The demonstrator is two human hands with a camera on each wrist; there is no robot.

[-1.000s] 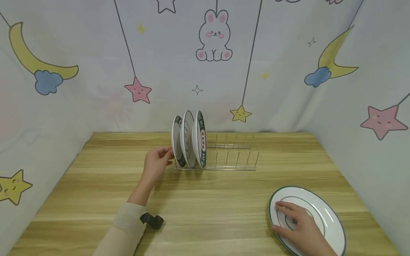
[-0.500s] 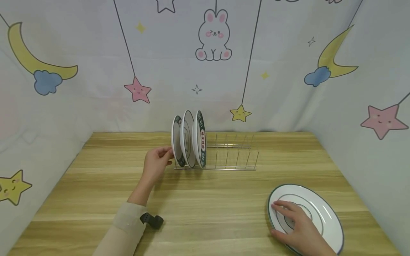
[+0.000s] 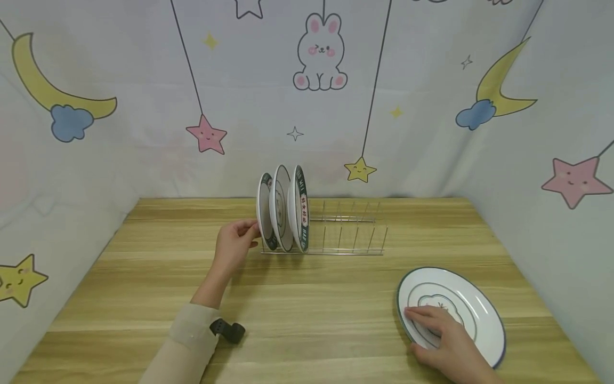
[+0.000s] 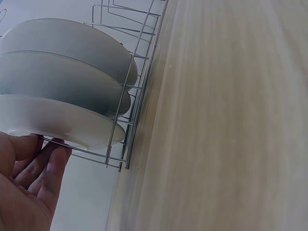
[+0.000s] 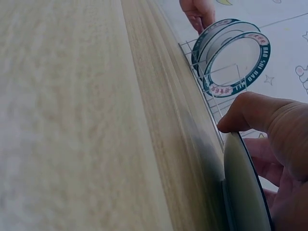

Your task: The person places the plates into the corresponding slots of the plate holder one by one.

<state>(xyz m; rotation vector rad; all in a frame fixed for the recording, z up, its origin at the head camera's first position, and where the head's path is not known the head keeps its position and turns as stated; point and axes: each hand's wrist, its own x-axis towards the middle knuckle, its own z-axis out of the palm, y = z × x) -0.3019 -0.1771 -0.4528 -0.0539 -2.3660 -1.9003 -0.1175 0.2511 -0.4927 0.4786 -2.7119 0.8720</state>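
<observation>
Three green-and-white plates [image 3: 298,213] stand on edge at the left end of a wire dish rack [image 3: 355,252]. Thumb and fingers of my left hand [image 3: 232,245] pinch the rack's end wire [image 4: 82,150] beside the outermost plate [image 4: 62,120]. At the lower right, a white plate [image 3: 482,314] with a dark green rim lies almost flat, low over the table. My right hand [image 3: 446,341] holds this plate by its left side. In the right wrist view, the thumb [image 5: 236,115] bends onto its rim, with the other fingers partly hidden behind it.
Bare wire slots make up the right part of the rack. The rack stands on a wood-grain table [image 3: 312,309], near its back edge. A printed cloth [image 3: 268,96] with stars, moons and a rabbit hangs behind and along both sides.
The plate at my right hand has shifted away from me and slightly left, and its tilt has altered a little. My right fingers have moved slightly over it. The left hand and rack stay put.
</observation>
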